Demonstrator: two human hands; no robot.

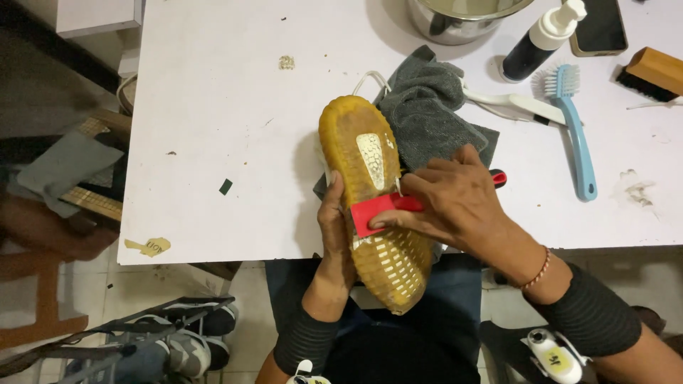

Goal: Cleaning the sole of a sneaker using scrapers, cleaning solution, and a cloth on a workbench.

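Yellow rubber covers the bottom of the upturned shoe (376, 206), which lies over the near edge of the white tabletop (213, 128) and on a grey cloth (427, 114). The left hand (333, 220) grips the shoe's side. The right hand (455, 203) is closed around a red scraper (380, 208), pressing it on the sole. A blue brush (576, 135) lies nearby.

A yellowed, mustard rubber shoe sole (373, 206) shows a white grid pattern; the flat plastic scraper (380, 210) on it is red. Dark grey terry towel (427, 114), light blue plastic brush (573, 121), white tabletop (213, 128).
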